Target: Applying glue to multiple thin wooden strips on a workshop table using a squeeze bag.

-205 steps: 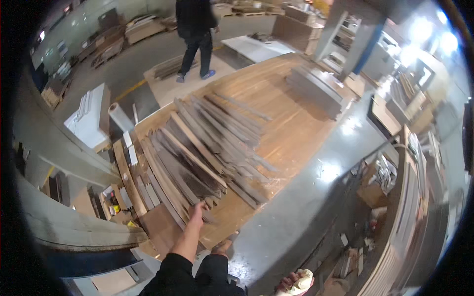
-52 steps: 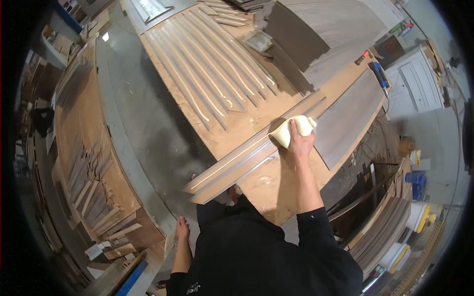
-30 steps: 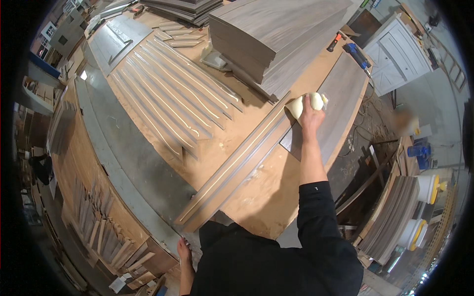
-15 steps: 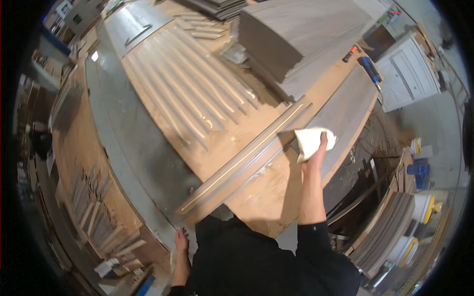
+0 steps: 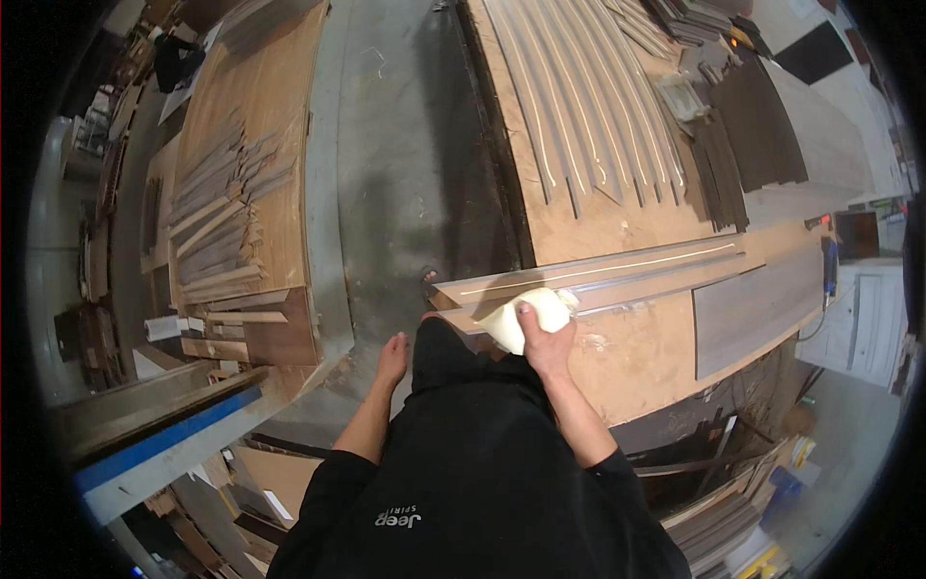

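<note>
My right hand (image 5: pixel 546 345) is wrapped round a cream-coloured glue bottle (image 5: pixel 516 326), held tilted over the near end of a long grey-brown wooden strip (image 5: pixel 617 262). A pale bead of glue runs along that strip. Parallel to it, narrower grey strips (image 5: pixel 666 284) lie on the workbench (image 5: pixel 637 376). The hand hides part of these strips, and whether the bottle touches them I cannot tell. My left hand (image 5: pixel 393 359) hangs beside my body over the floor, its fingers loosely curled with nothing in them.
Several glue-lined strips (image 5: pixel 588 125) lie farther along the bench. A grey panel (image 5: pixel 752 314) and a large brown box-like piece (image 5: pixel 762 125) are to the right. Across the grey floor (image 5: pixel 386 193), another table (image 5: pixel 275 145) bears piled wood offcuts (image 5: pixel 217 222).
My view has turned toward the left. The right hand has brought the bottle from beside the grey panel to the strips' near end, close to my body. My left hand still hangs free.
</note>
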{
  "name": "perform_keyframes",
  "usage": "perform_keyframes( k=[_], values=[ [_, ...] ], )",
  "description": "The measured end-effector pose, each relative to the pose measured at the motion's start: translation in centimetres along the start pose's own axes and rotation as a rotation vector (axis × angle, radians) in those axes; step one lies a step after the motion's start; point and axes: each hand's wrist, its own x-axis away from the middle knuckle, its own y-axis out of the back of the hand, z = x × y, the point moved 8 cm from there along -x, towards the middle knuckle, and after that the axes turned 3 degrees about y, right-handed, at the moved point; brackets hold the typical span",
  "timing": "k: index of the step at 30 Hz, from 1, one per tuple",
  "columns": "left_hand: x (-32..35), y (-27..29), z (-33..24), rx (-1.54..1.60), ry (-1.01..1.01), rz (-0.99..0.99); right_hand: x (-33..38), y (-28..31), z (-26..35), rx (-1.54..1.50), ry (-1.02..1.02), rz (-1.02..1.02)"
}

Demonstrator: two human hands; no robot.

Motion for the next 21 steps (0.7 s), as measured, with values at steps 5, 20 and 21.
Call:
perform_keyframes(
  k=[5, 20, 21],
  values=[
    [-0.6, 2.2, 11.1, -0.095, 0.134, -0.127, 0.0, -2.4, 0.2, 0.173, 0.094, 0.116],
    [2.3, 0.9, 5.0, 0.046, 0.304, 0.002, -2.1, 9.3, 1.9, 0.133, 0.222, -0.278],
    [1.8, 0.6, 4.4, 0.034, 0.293, 0.014, -2.4, 10.5, 1.8, 0.116, 0.206, -0.305]
  ],
)
